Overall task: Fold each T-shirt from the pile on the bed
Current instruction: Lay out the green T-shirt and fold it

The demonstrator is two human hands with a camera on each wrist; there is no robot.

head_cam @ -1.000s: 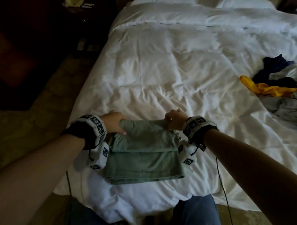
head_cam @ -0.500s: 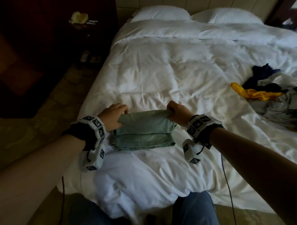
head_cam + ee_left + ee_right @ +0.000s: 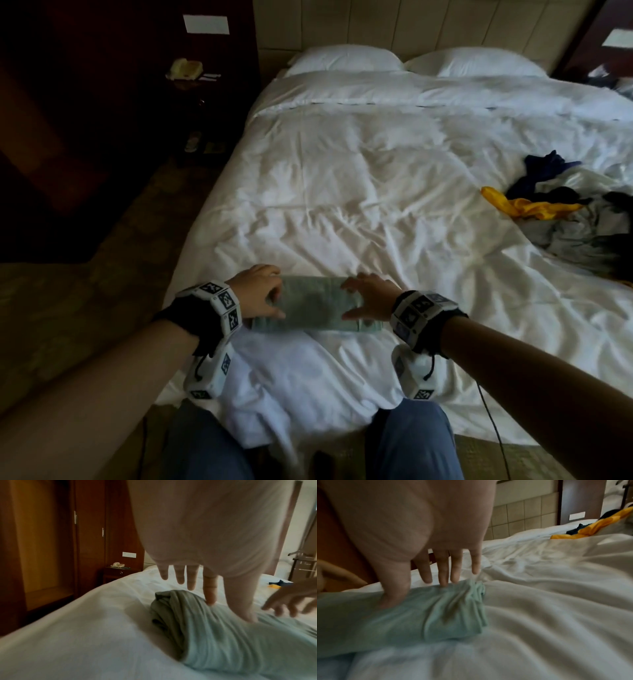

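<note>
Near the foot edge of the bed (image 3: 342, 192), on the white duvet, the green T-shirt (image 3: 313, 308) lies folded into a narrow flat bundle, long side across the person's front. Left hand (image 3: 257, 293) rests on its left end, fingers spread and straight; the left wrist view shows index fingertip and thumb touching the cloth, other fingers off it. Right hand (image 3: 371, 296) sits on the right end, fingers extended, thumb and fingertips pressing the top layer. Neither hand pinches anything; both flat, pressing.

Handling, judged: light, soft knit, no stiffness, several layers stacked, so it likely springs open or slides apart if lifted by one end. Layer edges at both ends look bunched and loose. Best hold probably under both short ends at once, palms beneath, or a pinch through all layers at each end. The duvet is puffy, so pressing sinks in.

Further out: the pile of unfolded T-shirts (image 3: 565, 212), yellow, navy and grey, well apart at the right. Two pillows (image 3: 411, 61) at the headboard. Telephone (image 3: 185, 68) on the nightstand at left.
</note>
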